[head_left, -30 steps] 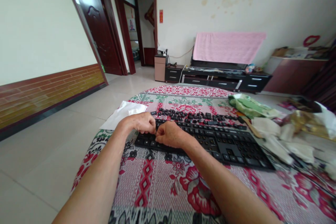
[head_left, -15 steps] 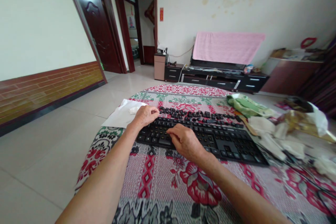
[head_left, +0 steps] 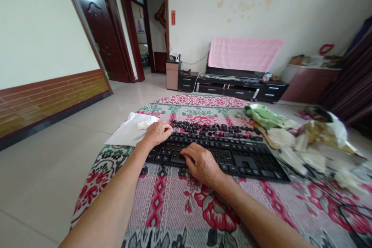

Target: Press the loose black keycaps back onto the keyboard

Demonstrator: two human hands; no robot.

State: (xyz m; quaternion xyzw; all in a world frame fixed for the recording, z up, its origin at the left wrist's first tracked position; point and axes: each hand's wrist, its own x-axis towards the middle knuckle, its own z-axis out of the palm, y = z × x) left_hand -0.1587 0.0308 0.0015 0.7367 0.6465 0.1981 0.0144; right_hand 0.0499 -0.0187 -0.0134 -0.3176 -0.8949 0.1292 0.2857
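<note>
A black computer keyboard (head_left: pixel 244 162) lies flat on the patterned tablecloth; many of its keycaps are off, and brown round key seats show. My left hand (head_left: pixel 157 132) is closed over the keyboard's far left corner, fingertips pressed together. Whatever those fingers hold, if anything, is too small to make out. My right hand (head_left: pixel 200 161) rests over the lower left key rows, just above the space bar. Its thumb and index finger are drawn together at the keys, and what lies between them is hidden. Loose black keycaps (head_left: pixel 213 128) are strewn in a band behind the keyboard.
A white paper sheet (head_left: pixel 122 133) with a crumpled white piece (head_left: pixel 142 125) lies left of the keyboard. To the right are a green cloth (head_left: pixel 267 117), pale gloves (head_left: pixel 280 138), plastic bags and a black cable (head_left: pixel 328 192). A low TV cabinet (head_left: pixel 215 88) stands beyond the round table.
The whole view has shifted slightly. My right fingertips have come a little nearer to me over the keyboard, toward the space bar. My left hand stays at the far left corner.
</note>
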